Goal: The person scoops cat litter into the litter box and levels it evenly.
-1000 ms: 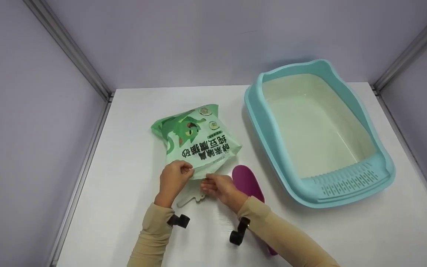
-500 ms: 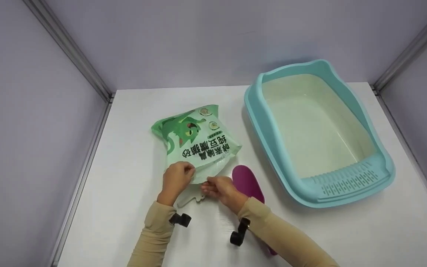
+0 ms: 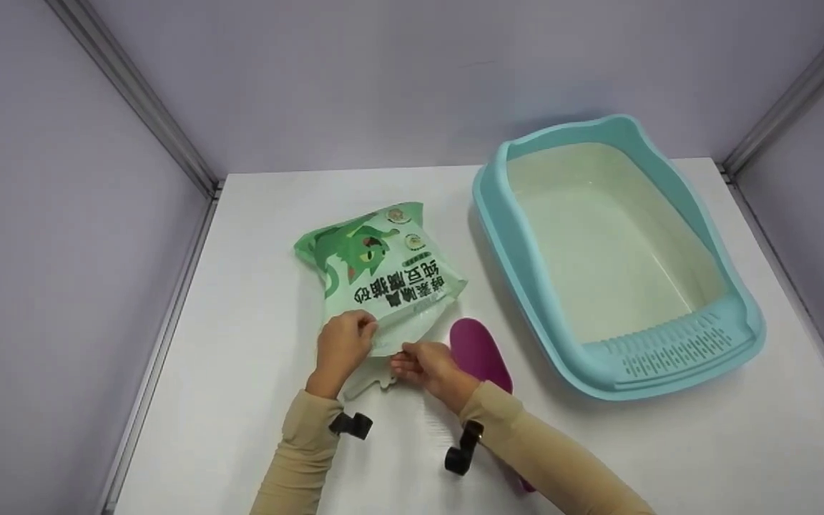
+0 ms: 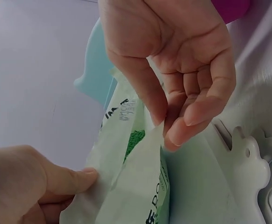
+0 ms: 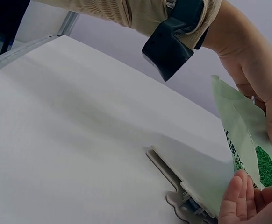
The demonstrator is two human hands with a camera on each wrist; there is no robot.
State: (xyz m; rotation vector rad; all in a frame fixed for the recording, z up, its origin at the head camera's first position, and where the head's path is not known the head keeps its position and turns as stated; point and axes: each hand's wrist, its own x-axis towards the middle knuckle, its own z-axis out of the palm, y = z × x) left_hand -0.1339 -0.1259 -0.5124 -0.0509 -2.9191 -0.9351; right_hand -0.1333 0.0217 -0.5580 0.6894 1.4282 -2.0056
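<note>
Left hand (image 3: 344, 347): clamped on the bag's near edge, thumb and fingers together
Right hand (image 3: 428, 365): clamped on the same mouth, further right, thumb against fingertip
Pale-green soft plastic bag with printed cat (image 3: 376, 268): lying left of centre in head frame, mouth parted, bright green pellets (image 4: 135, 139) visible inside
Flat grey plastic tool with wavy outline (image 4: 248, 172): lower centre of head frame, partly hidden
Magenta round-ended scoop (image 3: 476, 347): lower centre, partly behind tan right sleeve (image 3: 551, 447)
Blue-rimmed cream tray (image 3: 598, 361): right side
</note>
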